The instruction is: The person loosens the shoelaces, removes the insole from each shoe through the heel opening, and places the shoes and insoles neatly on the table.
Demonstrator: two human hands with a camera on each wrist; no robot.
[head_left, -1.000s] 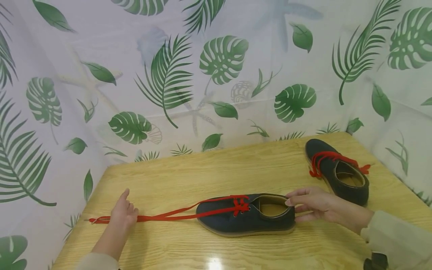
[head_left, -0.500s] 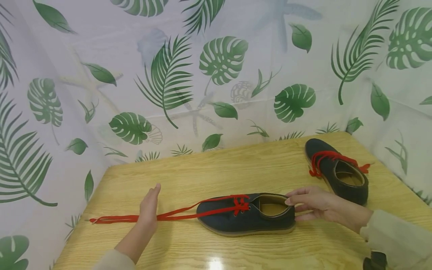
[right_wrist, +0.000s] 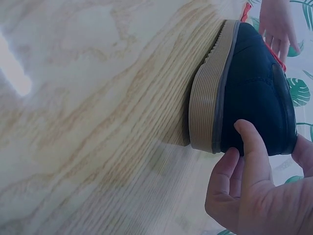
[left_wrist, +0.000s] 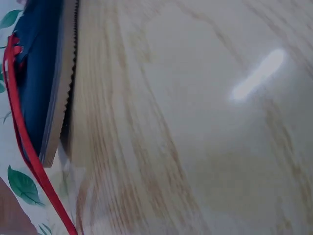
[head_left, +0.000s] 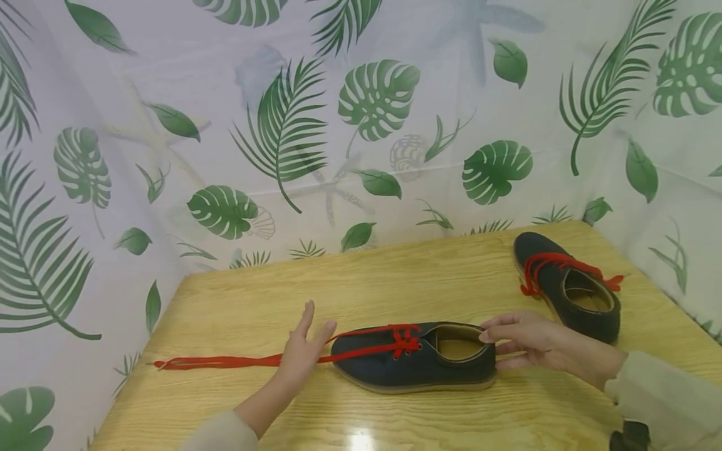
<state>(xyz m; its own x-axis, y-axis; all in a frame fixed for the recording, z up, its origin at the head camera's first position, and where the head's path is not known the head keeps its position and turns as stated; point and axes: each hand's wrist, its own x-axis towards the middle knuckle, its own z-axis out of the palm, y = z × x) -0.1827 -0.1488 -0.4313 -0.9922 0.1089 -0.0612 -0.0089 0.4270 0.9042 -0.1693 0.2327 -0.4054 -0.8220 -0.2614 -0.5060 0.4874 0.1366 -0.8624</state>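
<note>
A dark navy shoe lies sole down on the wooden table, toe to the left. Its red laces stretch out leftward from the eyelets over the toe. My left hand is just left of the toe, over the laces, fingers extended; whether it touches them is unclear. At the heel, my right hand holds the shoe. The right wrist view shows fingers against the heel's side and back. Only a sliver of my left hand enters the left wrist view.
A matching navy shoe with bunched red laces sits at the table's back right. White cloth printed with green leaves stands behind and beside the wooden table. A dark object is at my right sleeve.
My left hand has moved rightward along the laces, from near their far end to beside the toe. The right hand and both shoes stay in place.
</note>
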